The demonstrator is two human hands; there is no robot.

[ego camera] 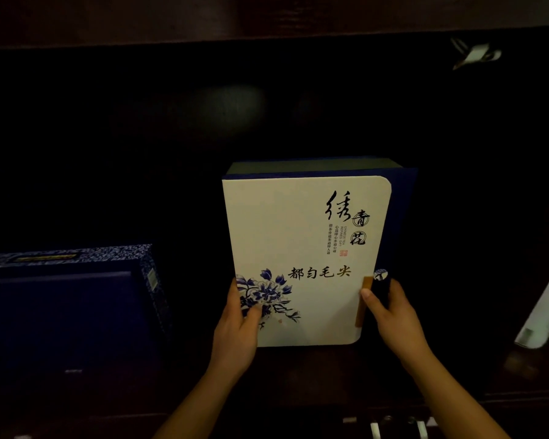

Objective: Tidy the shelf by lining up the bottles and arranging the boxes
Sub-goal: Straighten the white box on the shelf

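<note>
Both hands hold the white tea box (305, 261), which stands upright in the middle of the dark shelf (314, 369). The left hand (236, 324) grips its near left edge with the thumb across the blue flower print, and the right hand (390, 312) grips the right edge by the clasp. To place it well, keep the pressure even on both sides, slide rather than tip, and square its face with the dark blue box (67, 305) standing apart on the left.

Dim shelf interior, deep shadows, blurred edges
</note>
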